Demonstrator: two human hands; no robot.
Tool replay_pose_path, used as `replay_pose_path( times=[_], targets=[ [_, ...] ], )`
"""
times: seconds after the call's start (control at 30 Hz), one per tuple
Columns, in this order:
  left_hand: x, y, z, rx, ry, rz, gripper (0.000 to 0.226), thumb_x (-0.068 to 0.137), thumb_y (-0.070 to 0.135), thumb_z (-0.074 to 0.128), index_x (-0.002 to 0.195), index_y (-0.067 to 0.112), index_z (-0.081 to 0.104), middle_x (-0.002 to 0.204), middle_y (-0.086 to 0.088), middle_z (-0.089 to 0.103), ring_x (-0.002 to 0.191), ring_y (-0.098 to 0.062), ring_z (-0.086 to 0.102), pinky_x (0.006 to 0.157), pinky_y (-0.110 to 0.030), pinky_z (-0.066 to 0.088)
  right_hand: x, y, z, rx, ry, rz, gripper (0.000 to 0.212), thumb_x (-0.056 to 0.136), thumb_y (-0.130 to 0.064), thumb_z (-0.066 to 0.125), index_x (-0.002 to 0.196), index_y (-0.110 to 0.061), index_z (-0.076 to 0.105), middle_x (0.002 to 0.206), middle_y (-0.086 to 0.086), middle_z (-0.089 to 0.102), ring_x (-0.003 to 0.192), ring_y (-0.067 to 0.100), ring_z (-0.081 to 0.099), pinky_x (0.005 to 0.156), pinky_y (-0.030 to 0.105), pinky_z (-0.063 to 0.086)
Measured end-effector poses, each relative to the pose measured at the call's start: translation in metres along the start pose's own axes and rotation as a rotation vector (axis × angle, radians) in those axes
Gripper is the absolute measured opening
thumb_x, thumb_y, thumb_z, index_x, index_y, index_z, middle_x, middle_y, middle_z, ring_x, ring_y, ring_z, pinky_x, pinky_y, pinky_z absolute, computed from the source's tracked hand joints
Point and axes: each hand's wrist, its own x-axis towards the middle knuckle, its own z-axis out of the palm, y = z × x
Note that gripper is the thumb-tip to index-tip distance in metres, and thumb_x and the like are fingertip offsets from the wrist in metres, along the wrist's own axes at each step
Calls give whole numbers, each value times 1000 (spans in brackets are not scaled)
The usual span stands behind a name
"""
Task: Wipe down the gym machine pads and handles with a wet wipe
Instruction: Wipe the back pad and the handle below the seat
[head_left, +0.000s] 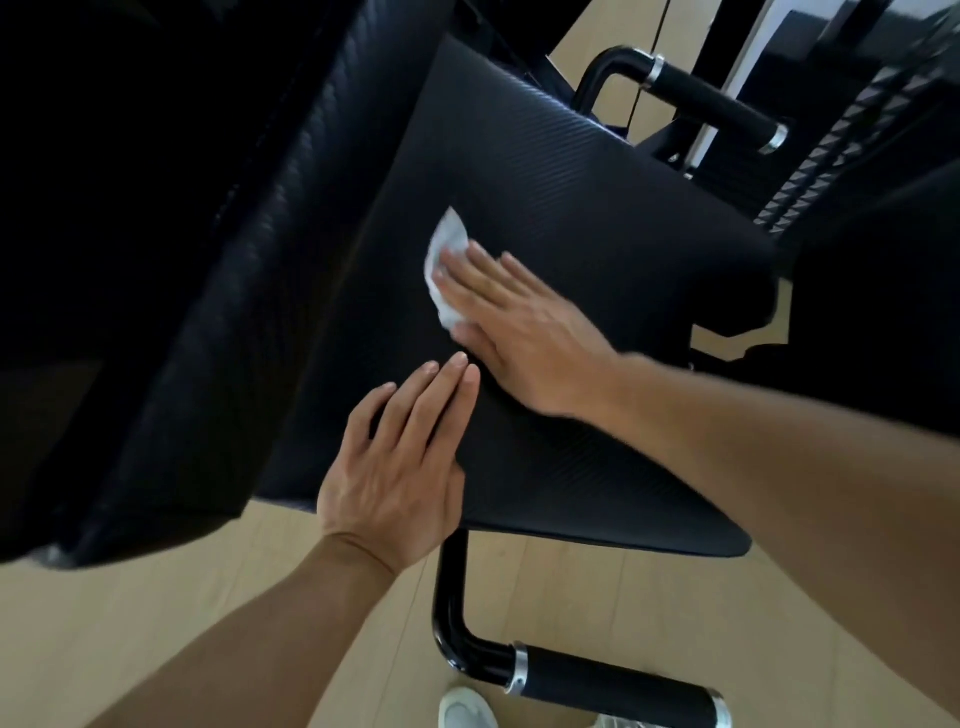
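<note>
A black textured seat pad fills the middle of the view. My right hand lies flat on it, fingers pressing a crumpled white wet wipe against the pad. My left hand rests flat on the pad's near left edge, fingers together and holding nothing. A second black pad, the backrest, rises at the left. A black handle with chrome end rings juts out below the seat, and another handle sits beyond the seat's far side.
Light wooden floor lies under the machine. A white shoe shows at the bottom edge. A studded black plate and the black machine frame stand at the right. A thin cable hangs near the far handle.
</note>
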Motion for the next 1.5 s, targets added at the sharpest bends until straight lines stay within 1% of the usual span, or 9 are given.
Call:
replay_pose_path(
  times=[0.13, 0.37, 0.47, 0.53, 0.67, 0.87, 1.1, 1.33, 1.5],
  targets=[
    [-1, 0, 1, 7, 4, 6, 79, 86, 17, 56, 158, 9, 25, 162, -7, 32, 145, -24, 39, 116, -45, 32, -77, -21, 28, 10, -23, 41, 59, 111, -48, 22, 163, -20, 17, 171, 0, 9, 158, 14, 0, 129, 39, 8],
    [0, -1, 1, -12, 16, 18, 60, 98, 21, 33, 157, 10, 28, 157, -6, 41, 141, -24, 43, 113, -43, 34, -142, -54, 60, -12, 44, -35, 50, 111, -28, 33, 159, -16, 28, 168, 2, 23, 157, 19, 14, 128, 40, 14],
    [1, -1, -4, -26, -6, 15, 70, 90, 16, 49, 156, 11, 30, 157, -6, 41, 142, -24, 42, 114, -45, 33, -113, -39, 46, -70, 167, 304, 53, 107, -24, 43, 157, -9, 33, 165, 10, 31, 157, 27, 13, 128, 45, 16],
    [1, 1, -6, -43, 6, -26, 66, 92, 15, 52, 155, 11, 33, 157, -7, 41, 143, -25, 41, 117, -45, 31, -94, -38, 36, -39, 183, 543, 51, 111, -27, 32, 158, -8, 31, 165, 11, 29, 157, 24, 9, 129, 42, 12],
    [-17, 14, -9, -165, 80, -193, 54, 101, 19, 47, 153, 6, 36, 158, -11, 39, 149, -26, 33, 124, -47, 21, -90, -87, 50, 206, 230, 563, 54, 109, -14, 37, 161, -12, 22, 170, 5, 15, 157, 13, 5, 129, 38, 11],
    [-111, -2, -6, -135, -77, -64, 67, 100, 27, 46, 158, 3, 22, 168, -14, 17, 156, -29, 13, 127, -48, 10, -119, -158, 85, 224, 199, 412, 57, 108, -29, 24, 162, -15, 16, 171, 2, 9, 158, 12, 1, 128, 40, 13],
    [-120, -19, -22, -175, 0, -247, 77, 93, 21, 56, 159, 4, 19, 168, -13, 14, 156, -29, 9, 127, -50, 7, -103, -136, 74, 281, 192, 693, 69, 104, -50, 2, 163, -13, -2, 171, 1, -8, 157, 12, -12, 128, 34, -5],
    [-137, -16, -23, -209, 63, -234, 78, 87, 6, 59, 155, -5, 23, 165, -20, 20, 154, -36, 17, 126, -54, 13, -59, -187, 78, 166, 113, 176, 57, 109, -38, 12, 162, -17, 6, 171, 0, -1, 157, 9, -8, 129, 35, -3],
    [-147, -27, -23, -210, 22, -270, 81, 85, 7, 57, 157, -2, 19, 166, -18, 17, 155, -34, 14, 126, -53, 12, -84, -136, 58, 81, 26, 186, 59, 109, -44, 4, 161, -19, -4, 170, -2, -11, 155, 7, -14, 128, 35, -5]
  ],
)
